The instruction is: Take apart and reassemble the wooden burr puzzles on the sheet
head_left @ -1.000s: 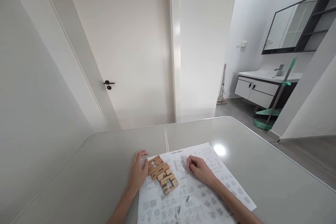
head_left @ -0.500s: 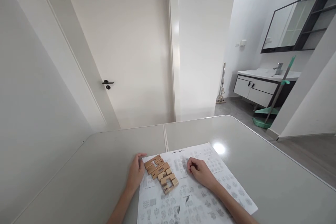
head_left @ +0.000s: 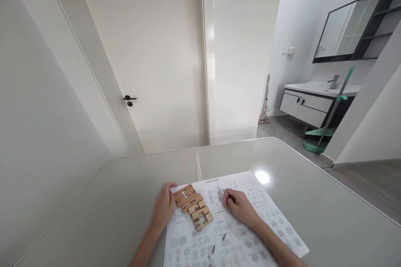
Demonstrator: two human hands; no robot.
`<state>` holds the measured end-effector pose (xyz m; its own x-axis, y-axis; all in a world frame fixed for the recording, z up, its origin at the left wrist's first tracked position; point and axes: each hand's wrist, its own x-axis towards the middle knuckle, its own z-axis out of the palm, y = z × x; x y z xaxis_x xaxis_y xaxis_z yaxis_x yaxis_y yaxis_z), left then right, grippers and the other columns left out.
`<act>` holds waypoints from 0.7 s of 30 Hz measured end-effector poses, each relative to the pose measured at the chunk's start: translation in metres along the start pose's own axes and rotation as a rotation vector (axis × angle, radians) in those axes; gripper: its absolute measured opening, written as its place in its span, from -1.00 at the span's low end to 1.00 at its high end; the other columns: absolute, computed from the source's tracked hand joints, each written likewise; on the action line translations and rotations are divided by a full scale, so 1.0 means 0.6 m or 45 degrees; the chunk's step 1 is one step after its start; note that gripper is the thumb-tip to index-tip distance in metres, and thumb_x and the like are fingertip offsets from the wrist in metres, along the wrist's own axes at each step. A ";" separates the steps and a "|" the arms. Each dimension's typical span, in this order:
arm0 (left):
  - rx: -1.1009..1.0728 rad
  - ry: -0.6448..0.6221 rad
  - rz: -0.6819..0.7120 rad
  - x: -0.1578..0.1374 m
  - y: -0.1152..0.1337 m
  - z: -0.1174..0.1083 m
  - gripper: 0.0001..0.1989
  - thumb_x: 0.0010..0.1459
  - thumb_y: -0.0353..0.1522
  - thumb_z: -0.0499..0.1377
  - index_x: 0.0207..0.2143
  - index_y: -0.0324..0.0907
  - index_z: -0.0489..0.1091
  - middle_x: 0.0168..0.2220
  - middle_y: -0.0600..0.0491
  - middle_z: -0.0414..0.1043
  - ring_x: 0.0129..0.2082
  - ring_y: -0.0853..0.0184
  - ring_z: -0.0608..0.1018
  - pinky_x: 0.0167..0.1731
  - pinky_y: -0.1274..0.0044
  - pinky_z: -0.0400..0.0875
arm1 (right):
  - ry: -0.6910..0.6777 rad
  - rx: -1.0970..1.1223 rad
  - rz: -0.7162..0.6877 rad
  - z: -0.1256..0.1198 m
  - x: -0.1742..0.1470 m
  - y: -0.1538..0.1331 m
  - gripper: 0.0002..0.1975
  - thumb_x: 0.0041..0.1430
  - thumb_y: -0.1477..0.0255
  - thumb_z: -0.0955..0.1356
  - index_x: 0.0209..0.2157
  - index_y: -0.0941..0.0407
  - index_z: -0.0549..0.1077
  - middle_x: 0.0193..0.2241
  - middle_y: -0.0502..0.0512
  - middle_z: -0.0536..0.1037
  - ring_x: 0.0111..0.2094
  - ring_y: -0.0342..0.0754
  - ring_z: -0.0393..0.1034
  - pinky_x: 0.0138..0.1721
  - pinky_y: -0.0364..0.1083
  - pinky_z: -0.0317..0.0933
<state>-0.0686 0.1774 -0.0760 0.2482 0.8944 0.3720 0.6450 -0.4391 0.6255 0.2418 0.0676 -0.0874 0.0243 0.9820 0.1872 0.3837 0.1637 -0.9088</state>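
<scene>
Several notched wooden puzzle pieces (head_left: 193, 205) lie close together on a printed paper sheet (head_left: 232, 233), the upper ones darker brown and the lower ones paler. Black numerals mark some of them. My left hand (head_left: 165, 204) rests at the left edge of the group, fingers bent but apart, thumb and fingertips by the uppermost dark piece. On the right part of the sheet, my right hand (head_left: 238, 203) is curled into a loose fist, away from the pieces. Its inside is dark, and whether anything lies in it is hidden.
The sheet lies on a grey table (head_left: 313, 200) with a seam (head_left: 198, 164) across it. Beyond the table's far edge stands a white door (head_left: 163, 58) with a black handle. At the right are a sink cabinet (head_left: 302, 106), a mop (head_left: 265, 104) and a green dustpan (head_left: 313, 147).
My left hand has shifted slightly right, closer to the dark wooden pieces. My right hand and the pieces look unmoved on the sheet.
</scene>
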 end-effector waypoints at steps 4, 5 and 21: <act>0.027 0.011 0.067 -0.002 -0.006 0.005 -0.71 0.21 -0.42 -0.07 -0.06 -0.12 0.31 -0.04 -0.07 0.52 0.00 0.16 0.56 0.07 0.23 0.45 | 0.004 -0.006 -0.006 0.001 -0.001 -0.001 -0.81 0.01 0.58 0.18 -0.50 0.08 0.36 -0.56 -0.05 0.40 -0.56 -0.12 0.15 -0.48 -0.16 -0.01; 0.043 0.026 0.081 -0.002 -0.009 0.006 -0.71 0.21 -0.42 -0.06 -0.06 -0.13 0.32 -0.05 -0.07 0.52 0.00 0.16 0.56 0.07 0.23 0.45 | 0.005 -0.008 -0.008 0.000 0.000 -0.002 -0.81 0.01 0.58 0.18 -0.50 0.08 0.37 -0.56 -0.05 0.41 -0.56 -0.12 0.16 -0.48 -0.16 -0.01; 0.194 0.274 -0.008 0.009 -0.052 0.017 -0.68 0.06 -0.43 -0.02 -0.14 -0.17 0.38 -0.09 -0.14 0.54 0.02 0.04 0.51 0.11 0.14 0.39 | 0.008 -0.029 -0.013 0.002 0.000 0.000 -0.79 0.04 0.59 0.17 -0.49 0.08 0.37 -0.56 -0.06 0.41 -0.56 -0.13 0.16 -0.48 -0.16 0.00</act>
<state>-0.0802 0.1969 -0.1004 0.0946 0.8513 0.5161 0.7514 -0.4011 0.5239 0.2405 0.0675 -0.0877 0.0261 0.9798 0.1985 0.4050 0.1712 -0.8981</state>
